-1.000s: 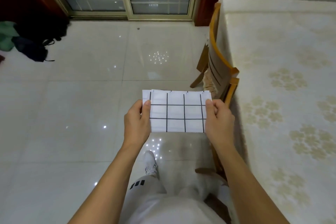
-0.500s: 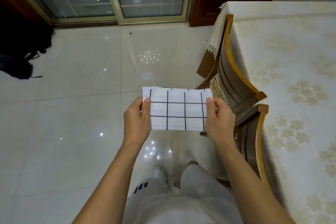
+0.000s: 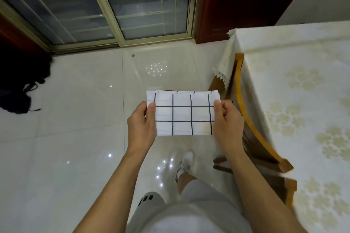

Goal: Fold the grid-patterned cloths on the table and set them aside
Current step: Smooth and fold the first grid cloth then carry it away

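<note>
Folded grid cloth is pinched at its short ends by left hand and right hand, long axis left-right, above the floor; desk lies rightward, nearer right hand.

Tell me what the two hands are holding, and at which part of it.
The folded grid-patterned cloth: left hand pinches its left edge, right hand its right edge.

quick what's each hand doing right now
Left hand: pinching the left edge of the folded grid cloth.
Right hand: pinching its right edge.
</note>
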### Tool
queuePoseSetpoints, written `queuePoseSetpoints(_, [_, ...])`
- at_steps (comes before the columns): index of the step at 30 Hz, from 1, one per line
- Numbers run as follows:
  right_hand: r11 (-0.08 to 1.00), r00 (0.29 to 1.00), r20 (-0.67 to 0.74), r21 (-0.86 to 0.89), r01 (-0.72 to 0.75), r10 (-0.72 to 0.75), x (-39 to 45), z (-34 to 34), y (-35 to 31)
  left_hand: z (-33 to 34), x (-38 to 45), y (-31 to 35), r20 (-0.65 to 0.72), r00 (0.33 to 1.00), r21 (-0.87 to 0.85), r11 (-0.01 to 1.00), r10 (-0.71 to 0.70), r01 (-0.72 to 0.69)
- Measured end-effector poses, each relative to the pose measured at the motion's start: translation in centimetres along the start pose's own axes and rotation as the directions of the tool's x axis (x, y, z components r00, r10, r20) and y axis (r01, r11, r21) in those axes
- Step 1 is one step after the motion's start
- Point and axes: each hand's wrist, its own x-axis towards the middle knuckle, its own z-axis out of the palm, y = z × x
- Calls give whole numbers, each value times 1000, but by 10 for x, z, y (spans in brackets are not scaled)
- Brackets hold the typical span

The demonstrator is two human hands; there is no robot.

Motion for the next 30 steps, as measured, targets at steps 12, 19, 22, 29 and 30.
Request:
queuePoseSetpoints(12, [997,997,-42,52,-63,65,167,3,-15,78,140,56,19,1000,11,1000,22,-23])
queuePoseSetpoints(19, [984,981,-93,81,-161,168,223,1,-1,125,198,77,121,990,-3,998,70,-70])
queuePoseSetpoints(22, [987,974,-161,38,-156,160,246,-9,1,153,226,86,197,976,-3,995,95,-96])
queuePoseSetpoints(29, [954,901,-313,93,-286,301,315,-16,7,222,311,117,388,910,-19,988,148,-152])
queuePoseSetpoints(30, [946,882,-342,103,-307,324,324,-16,7,232,324,122,420,895,-19,987,153,-160])
